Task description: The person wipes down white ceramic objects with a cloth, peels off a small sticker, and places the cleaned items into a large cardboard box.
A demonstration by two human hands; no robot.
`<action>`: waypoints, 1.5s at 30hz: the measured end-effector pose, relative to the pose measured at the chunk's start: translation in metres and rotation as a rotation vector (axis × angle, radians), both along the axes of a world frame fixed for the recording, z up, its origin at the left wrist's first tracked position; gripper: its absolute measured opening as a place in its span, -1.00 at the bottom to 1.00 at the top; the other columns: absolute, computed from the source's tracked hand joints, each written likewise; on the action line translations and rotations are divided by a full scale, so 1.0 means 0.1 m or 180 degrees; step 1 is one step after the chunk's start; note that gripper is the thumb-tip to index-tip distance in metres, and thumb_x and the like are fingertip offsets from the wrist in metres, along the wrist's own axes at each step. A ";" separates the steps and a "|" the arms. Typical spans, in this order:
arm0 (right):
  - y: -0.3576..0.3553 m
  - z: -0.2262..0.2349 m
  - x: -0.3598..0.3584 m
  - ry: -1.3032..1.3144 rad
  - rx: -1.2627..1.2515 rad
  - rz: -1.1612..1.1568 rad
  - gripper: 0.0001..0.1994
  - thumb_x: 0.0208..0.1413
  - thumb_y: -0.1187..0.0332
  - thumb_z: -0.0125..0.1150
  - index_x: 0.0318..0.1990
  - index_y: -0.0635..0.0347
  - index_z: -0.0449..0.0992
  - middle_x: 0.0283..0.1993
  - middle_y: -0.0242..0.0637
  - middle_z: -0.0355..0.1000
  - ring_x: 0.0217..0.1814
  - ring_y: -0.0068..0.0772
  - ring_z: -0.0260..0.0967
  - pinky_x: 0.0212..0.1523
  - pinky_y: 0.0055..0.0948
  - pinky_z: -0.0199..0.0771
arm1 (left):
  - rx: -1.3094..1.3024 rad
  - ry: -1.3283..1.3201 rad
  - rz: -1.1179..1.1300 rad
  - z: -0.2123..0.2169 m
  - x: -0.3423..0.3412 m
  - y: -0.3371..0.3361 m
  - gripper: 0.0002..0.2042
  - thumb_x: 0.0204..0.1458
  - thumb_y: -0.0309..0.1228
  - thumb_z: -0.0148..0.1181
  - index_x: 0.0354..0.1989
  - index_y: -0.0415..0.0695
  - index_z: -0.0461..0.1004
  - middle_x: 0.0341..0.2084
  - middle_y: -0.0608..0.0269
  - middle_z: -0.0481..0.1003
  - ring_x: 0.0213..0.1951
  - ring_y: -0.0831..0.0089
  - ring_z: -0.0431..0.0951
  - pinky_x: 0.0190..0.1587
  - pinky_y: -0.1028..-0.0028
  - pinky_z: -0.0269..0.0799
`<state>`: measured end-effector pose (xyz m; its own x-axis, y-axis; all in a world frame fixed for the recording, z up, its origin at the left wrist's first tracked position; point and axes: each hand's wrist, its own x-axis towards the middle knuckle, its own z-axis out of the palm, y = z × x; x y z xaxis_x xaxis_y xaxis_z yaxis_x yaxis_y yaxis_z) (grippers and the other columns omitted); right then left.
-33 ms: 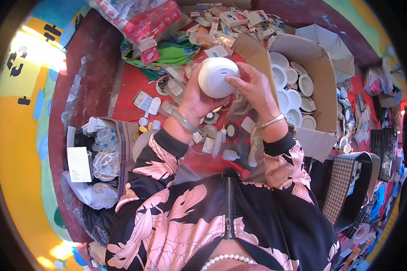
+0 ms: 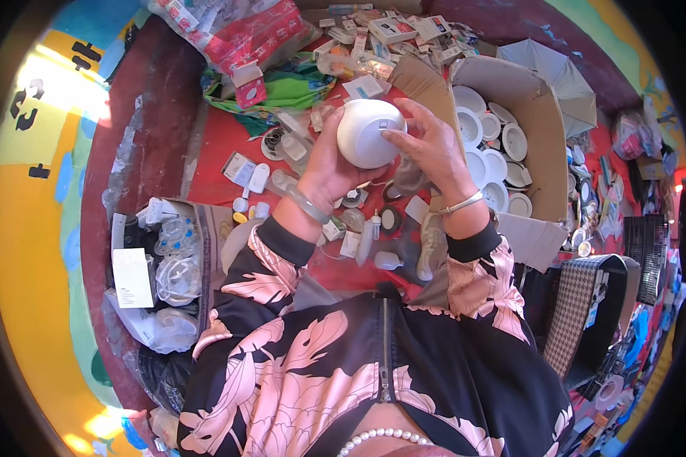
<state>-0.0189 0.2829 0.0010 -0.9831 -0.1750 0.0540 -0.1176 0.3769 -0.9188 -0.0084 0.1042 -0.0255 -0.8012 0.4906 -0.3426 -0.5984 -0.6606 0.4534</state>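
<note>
Over the red surface I hold a smooth white round device (image 2: pixel 362 145), its flat face with a small rectangular slot turned up toward me. My left hand (image 2: pixel 324 164) cups it from the left and below, the fingers partly hidden behind it. On the other side my right hand (image 2: pixel 434 148) presses its thumb on the flat face beside the slot, with the fingers bent at the rim. Below my hands lie a small white dropper bottle (image 2: pixel 376 221), a dark round piece (image 2: pixel 390 220) and several loose white parts.
To the right stands an open cardboard box (image 2: pixel 545 129) of white round fittings. A smaller box (image 2: pixel 203 259) with cables and clear plastic parts is at the left. Small cartons (image 2: pixel 392 30), a green cloth (image 2: pixel 297 87) and red-and-clear plastic packaging (image 2: pixel 255 38) lie at the far side.
The white device has shifted slightly to the right and tilted a little, its flat face turning further right. My right hand has moved slightly with it.
</note>
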 end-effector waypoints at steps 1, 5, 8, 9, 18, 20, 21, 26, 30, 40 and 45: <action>0.02 0.01 0.02 0.0268 0.0200 0.0005 -0.45 -0.16 0.17 0.32 0.05 0.12 0.38 -0.23 -0.02 0.47 -0.16 -0.21 0.46 -0.13 -0.38 0.38 | -0.0152 0.0060 -0.0078 0.01 0.02 0.00 -0.50 0.04 0.12 -0.12 0.08 0.11 0.27 -0.03 0.23 0.37 -0.04 0.22 0.43 -0.13 0.12 0.45; 0.09 -0.09 0.02 -0.0036 -0.0319 0.0233 -0.48 -0.10 0.26 0.29 0.06 0.22 0.36 -0.24 -0.17 0.49 -0.17 -0.34 0.44 -0.14 -0.45 0.38 | -0.0179 0.0270 0.0057 0.07 0.05 0.02 -0.49 0.04 0.07 -0.04 0.10 0.08 0.23 -0.02 0.19 0.36 -0.05 0.20 0.43 -0.15 0.13 0.47; 0.01 -0.06 0.06 -0.0465 -0.1235 0.0204 -0.49 -0.03 0.34 0.24 0.11 0.26 0.29 -0.19 -0.31 0.46 -0.15 -0.47 0.40 -0.14 -0.52 0.37 | 0.0061 0.0391 0.0246 0.07 0.04 0.02 -0.48 0.02 -0.02 0.05 0.11 0.03 0.21 -0.02 0.18 0.35 -0.01 0.20 0.41 -0.08 0.12 0.42; -0.03 -0.03 0.09 -0.0679 -0.1626 0.0199 -0.49 -0.01 0.37 0.22 0.13 0.26 0.27 -0.16 -0.33 0.44 -0.13 -0.51 0.38 -0.14 -0.54 0.37 | 0.0147 0.0493 0.0399 0.04 0.03 0.02 -0.48 0.01 -0.05 0.08 0.11 0.00 0.20 -0.01 0.17 0.35 0.00 0.20 0.40 -0.04 0.13 0.40; -0.16 0.11 0.20 -0.1794 -0.3373 0.0362 -0.44 0.02 0.50 0.09 0.22 0.20 0.13 0.01 -0.29 0.34 -0.09 -0.53 0.36 -0.14 -0.56 0.40 | -0.0225 0.1711 0.1087 0.19 0.03 -0.02 -0.34 -0.21 -0.38 0.28 0.13 -0.17 0.14 -0.04 0.13 0.34 0.01 0.27 0.37 0.06 0.28 0.30; -0.11 0.09 0.19 -0.1745 -0.3352 0.0480 -0.42 -0.02 0.52 0.08 0.23 0.20 0.13 0.03 -0.27 0.34 -0.08 -0.51 0.36 -0.13 -0.55 0.39 | -0.0216 0.1894 0.0968 0.22 0.04 -0.05 -0.32 -0.26 -0.41 0.32 0.11 -0.16 0.16 -0.09 0.17 0.36 -0.04 0.32 0.40 0.00 0.31 0.34; -0.06 0.02 0.17 -0.1657 -0.3263 0.0571 -0.40 -0.05 0.52 0.09 0.23 0.20 0.12 0.03 -0.26 0.33 -0.06 -0.50 0.36 -0.12 -0.55 0.38 | -0.0251 0.1953 0.0893 0.22 0.03 -0.07 -0.31 -0.26 -0.38 0.33 0.12 -0.16 0.15 -0.08 0.16 0.36 -0.03 0.33 0.40 0.00 0.32 0.34; -0.09 0.04 0.18 -0.0951 -0.2730 0.0612 -0.33 -0.16 0.50 0.14 0.22 0.21 0.13 0.02 -0.19 0.33 -0.05 -0.41 0.35 -0.01 -0.49 0.31 | 0.0123 0.1644 0.0635 0.19 0.01 -0.15 -0.27 -0.21 -0.20 0.31 0.15 -0.17 0.12 -0.06 0.16 0.34 -0.03 0.34 0.39 0.00 0.34 0.35; -0.03 0.09 0.15 -0.0591 -0.2386 0.0458 -0.33 -0.21 0.48 0.16 0.20 0.24 0.16 0.01 -0.18 0.31 -0.11 -0.45 0.35 -0.04 -0.49 0.32 | -0.0447 0.1740 0.0387 0.28 -0.02 -0.23 -0.27 -0.18 -0.11 0.28 0.14 -0.20 0.13 -0.06 0.14 0.34 -0.03 0.35 0.39 -0.02 0.33 0.37; 0.01 0.21 0.23 -0.0252 -0.1757 0.0379 -0.44 -0.18 0.50 0.25 0.09 0.25 0.30 0.00 -0.35 0.24 -0.49 -0.79 0.23 -0.48 -0.74 0.27 | 0.0007 0.1159 0.0195 0.14 0.03 -0.14 -0.36 -0.11 -0.21 0.19 0.13 -0.28 0.16 -0.03 0.07 0.35 0.00 0.27 0.39 0.06 0.31 0.30; 0.02 0.21 0.27 0.0088 -0.1805 0.0440 -0.47 -0.20 0.51 0.29 0.05 0.23 0.36 0.01 -0.38 0.23 -0.52 -0.84 0.18 -0.49 -0.76 0.22 | 0.0240 0.1350 0.0271 -0.01 0.02 -0.16 -0.24 -0.21 -0.15 0.23 0.16 -0.28 0.10 0.01 0.00 0.32 0.01 0.16 0.39 0.09 0.23 0.29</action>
<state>0.0079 0.2851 0.0223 -0.9500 -0.2379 0.2022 -0.1576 -0.1935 -0.9684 -0.0061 0.0881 -0.0262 -0.9019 0.4278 0.0597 -0.3116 -0.7401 0.5959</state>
